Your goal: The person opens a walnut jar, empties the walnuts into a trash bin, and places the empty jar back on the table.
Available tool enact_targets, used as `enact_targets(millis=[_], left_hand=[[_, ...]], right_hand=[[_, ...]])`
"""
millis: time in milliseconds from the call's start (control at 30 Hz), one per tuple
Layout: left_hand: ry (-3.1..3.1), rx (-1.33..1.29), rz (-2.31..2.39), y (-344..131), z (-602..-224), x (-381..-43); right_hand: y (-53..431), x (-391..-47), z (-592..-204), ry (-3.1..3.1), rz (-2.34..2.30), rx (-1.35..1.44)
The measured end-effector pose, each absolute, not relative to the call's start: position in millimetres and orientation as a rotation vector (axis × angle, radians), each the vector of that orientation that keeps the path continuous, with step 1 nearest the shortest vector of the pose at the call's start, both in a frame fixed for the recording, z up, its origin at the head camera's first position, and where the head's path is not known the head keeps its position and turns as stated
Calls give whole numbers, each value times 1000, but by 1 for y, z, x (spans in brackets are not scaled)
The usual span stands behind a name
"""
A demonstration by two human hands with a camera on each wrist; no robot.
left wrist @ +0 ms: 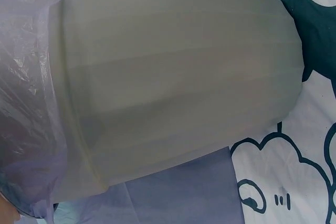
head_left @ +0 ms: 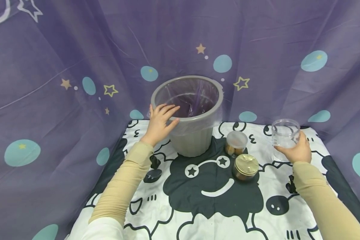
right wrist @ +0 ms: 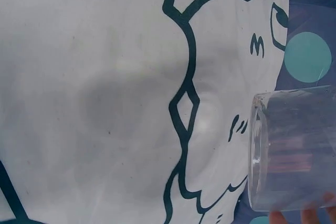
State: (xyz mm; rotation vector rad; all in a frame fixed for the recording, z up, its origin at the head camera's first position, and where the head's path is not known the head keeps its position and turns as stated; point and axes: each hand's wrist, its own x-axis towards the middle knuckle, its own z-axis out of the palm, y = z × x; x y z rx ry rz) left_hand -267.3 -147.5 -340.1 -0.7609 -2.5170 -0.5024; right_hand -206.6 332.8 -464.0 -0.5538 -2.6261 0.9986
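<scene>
A grey trash bin (head_left: 189, 141) with a thin translucent bag (left wrist: 23, 77) folded over its rim stands at the back of the table. My left hand (head_left: 159, 124) lies at the near-left side of that rim, fingers spread and reaching over the edge. On the right, my right hand (head_left: 298, 150) grips a clear, see-through plastic jar (head_left: 283, 138) with no lid on it. The right wrist view shows the same jar (right wrist: 294, 140) with fingertips along its side. Nothing shows inside this jar.
Right of the bin stands a small clear jar with a whitish lid (head_left: 237, 138) and brownish contents. In front of it is a gold-lidded jar (head_left: 246, 166) with dark contents. A cartoon-print cloth (head_left: 216, 223) covers the table; a purple curtain (head_left: 180, 40) hangs behind.
</scene>
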Motion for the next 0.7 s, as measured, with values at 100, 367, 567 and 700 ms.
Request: enact_targets(millis=[100, 367, 567, 700], left_hand=[[-2519, -765, -503, -147, -340, -267], [-2497, -782, -527, -145, -336, -267], [-2507, -778, -520, -146, -336, -267], [-2515, -771, -526, -148, -339, -265]], right_hand=[[333, -207, -468, -2628, 1028, -568], [328, -207, -469, -2625, 1064, -617], [326, -210, -473, -2651, 1097, -692], [325, -209, -477, -2663, 1127, -703]])
